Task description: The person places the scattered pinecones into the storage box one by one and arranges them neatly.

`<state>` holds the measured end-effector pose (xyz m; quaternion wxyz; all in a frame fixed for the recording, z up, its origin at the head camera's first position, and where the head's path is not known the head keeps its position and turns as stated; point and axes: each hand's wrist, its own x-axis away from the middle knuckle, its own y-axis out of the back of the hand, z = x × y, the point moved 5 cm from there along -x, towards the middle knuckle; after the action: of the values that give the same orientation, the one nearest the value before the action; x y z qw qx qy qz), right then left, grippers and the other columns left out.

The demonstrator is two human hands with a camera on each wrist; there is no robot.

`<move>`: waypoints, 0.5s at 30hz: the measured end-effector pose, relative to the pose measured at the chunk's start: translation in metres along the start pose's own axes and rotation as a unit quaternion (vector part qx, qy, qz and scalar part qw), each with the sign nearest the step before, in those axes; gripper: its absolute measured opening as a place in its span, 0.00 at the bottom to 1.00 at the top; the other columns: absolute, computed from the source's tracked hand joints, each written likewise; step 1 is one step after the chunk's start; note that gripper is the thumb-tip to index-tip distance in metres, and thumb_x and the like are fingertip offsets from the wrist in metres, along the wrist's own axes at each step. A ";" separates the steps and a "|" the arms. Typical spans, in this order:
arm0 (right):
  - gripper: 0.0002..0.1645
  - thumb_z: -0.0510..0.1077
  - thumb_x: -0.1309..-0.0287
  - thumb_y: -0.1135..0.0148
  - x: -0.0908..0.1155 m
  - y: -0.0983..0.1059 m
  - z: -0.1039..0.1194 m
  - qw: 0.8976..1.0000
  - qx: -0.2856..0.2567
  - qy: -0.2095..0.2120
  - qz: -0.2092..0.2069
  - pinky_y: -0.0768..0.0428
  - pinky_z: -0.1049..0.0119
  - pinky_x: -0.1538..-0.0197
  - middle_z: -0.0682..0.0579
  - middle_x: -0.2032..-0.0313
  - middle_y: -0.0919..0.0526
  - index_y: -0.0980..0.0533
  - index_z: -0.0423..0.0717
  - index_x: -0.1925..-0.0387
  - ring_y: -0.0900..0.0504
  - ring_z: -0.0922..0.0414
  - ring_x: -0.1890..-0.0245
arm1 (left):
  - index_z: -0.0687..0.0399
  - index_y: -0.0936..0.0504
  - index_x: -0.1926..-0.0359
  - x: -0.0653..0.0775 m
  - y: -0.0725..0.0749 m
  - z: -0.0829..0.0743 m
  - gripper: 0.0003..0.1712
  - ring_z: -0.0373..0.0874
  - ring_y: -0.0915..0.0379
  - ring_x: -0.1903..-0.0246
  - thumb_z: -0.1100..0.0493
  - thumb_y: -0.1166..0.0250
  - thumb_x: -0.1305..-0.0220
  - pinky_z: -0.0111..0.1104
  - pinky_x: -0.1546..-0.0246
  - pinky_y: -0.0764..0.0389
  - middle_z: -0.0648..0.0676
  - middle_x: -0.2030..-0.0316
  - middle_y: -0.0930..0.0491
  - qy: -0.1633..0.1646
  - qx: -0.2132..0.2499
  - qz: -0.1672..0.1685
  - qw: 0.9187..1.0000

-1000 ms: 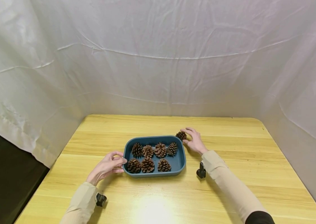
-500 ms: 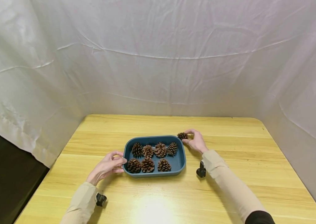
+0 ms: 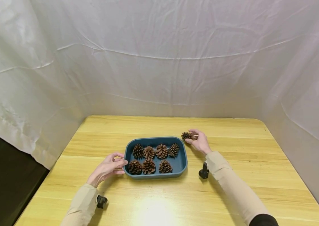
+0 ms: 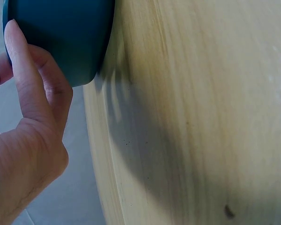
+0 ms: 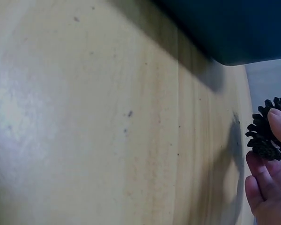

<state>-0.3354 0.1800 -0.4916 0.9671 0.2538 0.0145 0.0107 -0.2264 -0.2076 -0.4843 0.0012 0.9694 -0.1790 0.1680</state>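
A dark blue rectangular tray (image 3: 156, 176) stands on the table with several brown pinecones (image 3: 149, 166) lying in two rows inside it. At its left end my left hand (image 3: 109, 167) pinches the rim, thumb over the edge and fingers along the outer wall, as the left wrist view also shows on the tray (image 4: 70, 37). Just beyond the tray's far right corner, my right hand (image 3: 200, 142) holds a single pinecone (image 3: 186, 135) between thumb and fingers. In the right wrist view that pinecone (image 5: 267, 133) sits under the thumb, partly hidden by it.
The wooden table (image 3: 233, 175) reaches out on all sides of the tray. Pale cloth (image 3: 159, 78) hangs behind the table and at both sides. A black wrist camera (image 3: 203, 171) is strapped under the right wrist, another camera (image 3: 101, 201) at the left.
My right hand has closed round the pinecone by the tray's far corner and shifted it slightly right, turning it. The left hand and the tray have kept their places.
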 end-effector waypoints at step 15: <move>0.31 0.40 0.39 0.31 0.005 0.003 0.004 0.998 -0.053 -0.028 -0.005 0.20 0.49 0.34 0.34 0.38 0.24 0.28 0.37 0.36 0.22 0.37 0.39 | 0.68 0.42 0.42 -0.001 0.002 0.000 0.25 0.32 0.29 0.72 0.66 0.40 0.32 0.26 0.65 0.11 0.47 0.67 0.27 0.003 -0.003 -0.004 1.000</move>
<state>-0.3299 0.1809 -0.4872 0.9792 0.2024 -0.0122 -0.0007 -0.2277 -0.2088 -0.4842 0.0055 0.9697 -0.1753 0.1701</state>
